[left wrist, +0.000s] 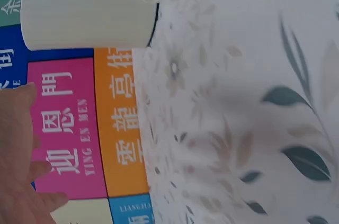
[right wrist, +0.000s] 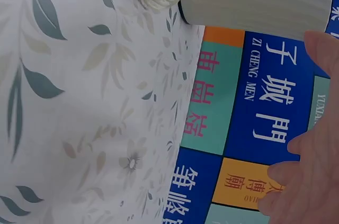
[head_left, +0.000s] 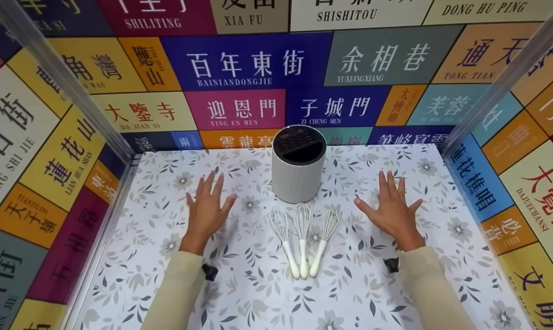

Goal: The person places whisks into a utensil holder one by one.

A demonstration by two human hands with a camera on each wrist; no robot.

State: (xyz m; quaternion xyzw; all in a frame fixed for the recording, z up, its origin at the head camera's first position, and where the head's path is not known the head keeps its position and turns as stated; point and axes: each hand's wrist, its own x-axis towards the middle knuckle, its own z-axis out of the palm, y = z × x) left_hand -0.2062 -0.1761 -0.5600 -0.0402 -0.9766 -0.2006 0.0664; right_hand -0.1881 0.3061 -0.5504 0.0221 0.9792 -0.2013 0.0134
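Observation:
Three small whisks with white handles lie fanned out on the table: a left whisk (head_left: 288, 243), a middle whisk (head_left: 302, 243) and a right whisk (head_left: 324, 240), wire heads pointing away from me. Just behind them stands a pale ribbed round holder (head_left: 297, 181) with a black slotted top. My left hand (head_left: 207, 213) is spread to the left of the whisks, and my right hand (head_left: 392, 213) is spread to their right. Neither holds anything. Both wrist views show the holder's side and part of a wire head, with fingers at the outer edge.
A white cloth with grey leaves and flowers (head_left: 249, 302) covers the table. Colourful panels with printed place names (head_left: 244, 62) rise at the back and both sides. Clear upright edges (head_left: 492, 73) stand at the corners.

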